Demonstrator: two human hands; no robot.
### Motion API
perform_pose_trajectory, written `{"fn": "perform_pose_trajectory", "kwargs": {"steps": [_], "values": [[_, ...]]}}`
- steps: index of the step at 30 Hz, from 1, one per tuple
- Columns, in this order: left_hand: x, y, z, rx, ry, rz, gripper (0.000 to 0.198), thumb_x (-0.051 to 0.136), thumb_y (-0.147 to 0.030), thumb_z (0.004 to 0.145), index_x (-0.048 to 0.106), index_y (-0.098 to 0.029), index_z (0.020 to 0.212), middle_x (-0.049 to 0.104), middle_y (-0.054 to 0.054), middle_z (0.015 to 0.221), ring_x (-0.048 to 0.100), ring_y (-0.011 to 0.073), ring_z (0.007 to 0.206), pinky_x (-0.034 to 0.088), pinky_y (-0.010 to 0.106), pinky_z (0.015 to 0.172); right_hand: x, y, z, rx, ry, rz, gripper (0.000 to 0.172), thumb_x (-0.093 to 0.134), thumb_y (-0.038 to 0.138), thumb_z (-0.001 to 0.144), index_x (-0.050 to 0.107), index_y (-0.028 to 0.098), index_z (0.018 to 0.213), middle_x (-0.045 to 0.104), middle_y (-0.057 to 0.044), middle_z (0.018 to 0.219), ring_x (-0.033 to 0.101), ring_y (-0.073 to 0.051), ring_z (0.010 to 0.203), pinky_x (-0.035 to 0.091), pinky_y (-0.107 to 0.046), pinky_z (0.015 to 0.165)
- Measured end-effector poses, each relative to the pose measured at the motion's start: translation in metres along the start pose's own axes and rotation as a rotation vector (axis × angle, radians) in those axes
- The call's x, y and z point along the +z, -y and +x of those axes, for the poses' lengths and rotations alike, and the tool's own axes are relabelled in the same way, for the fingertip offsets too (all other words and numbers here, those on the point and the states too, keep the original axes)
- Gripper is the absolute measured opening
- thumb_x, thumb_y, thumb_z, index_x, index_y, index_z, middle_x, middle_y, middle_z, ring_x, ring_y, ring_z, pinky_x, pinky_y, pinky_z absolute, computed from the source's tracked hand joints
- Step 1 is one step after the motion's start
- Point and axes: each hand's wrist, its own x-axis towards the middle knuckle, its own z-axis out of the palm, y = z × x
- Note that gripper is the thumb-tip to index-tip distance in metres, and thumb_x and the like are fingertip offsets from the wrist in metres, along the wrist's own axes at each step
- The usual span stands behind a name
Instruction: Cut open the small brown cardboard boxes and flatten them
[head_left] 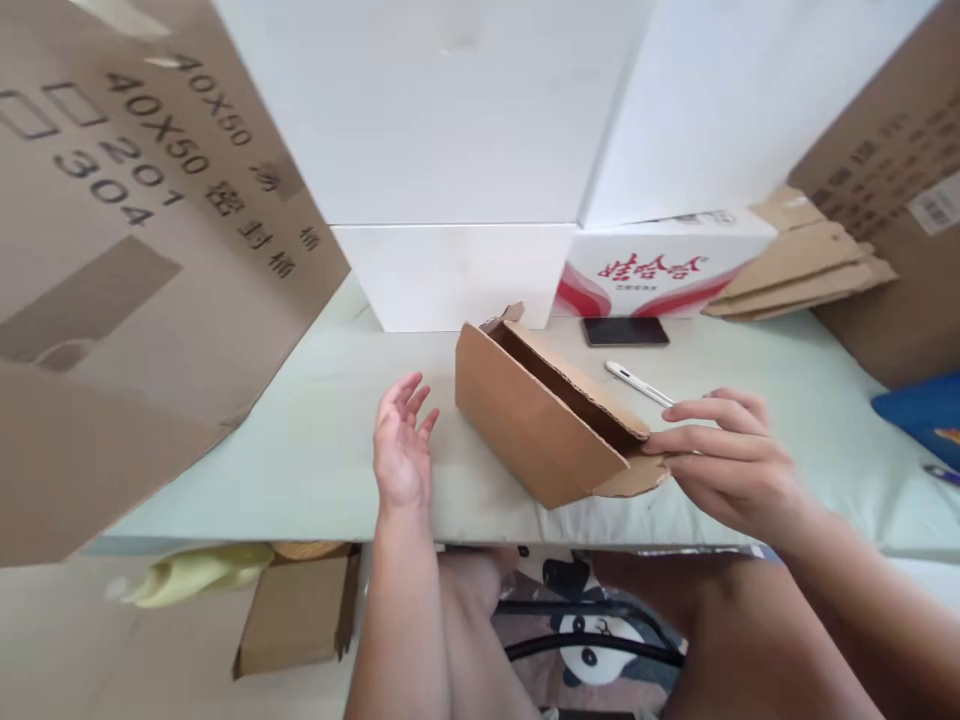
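Note:
A small brown cardboard box stands tilted at an angle on the pale green tabletop, its top gaping along a long slot. The thumb and index finger of my right hand pinch the flap at its near right end. My left hand is raised to the left of the box, palm up, fingers apart and curled a little, touching nothing. A white pen-like stick lies behind the box, its near end partly hidden by my right fingers. Beyond it rests a dark phone.
White boxes form a wall at the back, with a red-and-white printed carton beside them. Large cartons flank the left and right. Flattened cardboard lies back right; a blue packet sits at the right edge.

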Motion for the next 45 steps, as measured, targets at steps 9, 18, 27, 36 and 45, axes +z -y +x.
{"fn": "perform_pose_trajectory", "kwargs": {"steps": [9, 18, 27, 36, 45], "values": [[0.089, 0.024, -0.015, 0.105, 0.163, 0.026, 0.047, 0.073, -0.061, 0.076, 0.072, -0.027, 0.107, 0.074, 0.006, 0.117, 0.066, 0.0255, 0.114, 0.053, 0.031, 0.089, -0.043, 0.015, -0.016, 0.116, 0.068, 0.408, 0.021, 0.048, 0.007, 0.072, 0.055, 0.026, 0.067, 0.079, 0.011, 0.084, 0.068, -0.022, 0.122, 0.028, -0.047, 0.11], [0.114, 0.034, -0.033, 0.206, 0.275, 0.087, 0.039, 0.09, -0.041, 0.064, 0.059, -0.021, 0.076, 0.07, 0.0, 0.084, 0.067, 0.0155, 0.08, 0.055, 0.028, 0.079, -0.045, 0.01, -0.015, 0.318, 0.295, 0.723, 0.018, 0.049, 0.02, 0.088, 0.066, 0.024, 0.085, 0.076, -0.001, 0.083, 0.056, -0.027, 0.138, 0.012, -0.055, 0.125], [0.108, 0.043, -0.034, 0.265, 0.264, 0.078, 0.038, 0.088, -0.043, 0.068, 0.058, -0.022, 0.075, 0.071, 0.001, 0.079, 0.067, 0.0167, 0.084, 0.055, 0.032, 0.086, -0.04, 0.008, -0.019, 0.328, 0.471, 0.663, 0.036, 0.05, 0.024, 0.091, 0.074, 0.024, 0.065, 0.053, 0.001, 0.156, 0.02, -0.04, 0.157, 0.008, -0.07, 0.123], [0.102, 0.049, -0.029, 0.351, 0.292, 0.127, 0.041, 0.086, -0.049, 0.074, 0.055, -0.022, 0.079, 0.069, -0.002, 0.088, 0.066, 0.0146, 0.084, 0.051, 0.031, 0.083, -0.027, -0.013, -0.036, 0.402, -0.031, 0.306, 0.024, 0.046, 0.024, 0.091, 0.066, 0.023, 0.078, 0.062, -0.006, 0.141, 0.045, -0.036, 0.144, 0.033, -0.058, 0.118], [0.093, 0.054, -0.028, 0.361, 0.283, 0.384, 0.046, 0.083, -0.062, 0.073, 0.063, -0.021, 0.08, 0.067, 0.0, 0.076, 0.061, 0.0129, 0.069, 0.05, 0.03, 0.079, 0.004, -0.024, -0.048, 0.725, -0.465, 0.174, 0.036, 0.045, 0.042, 0.102, 0.078, 0.03, 0.101, 0.069, -0.009, 0.126, 0.063, -0.033, 0.118, 0.047, -0.058, 0.107]]}}
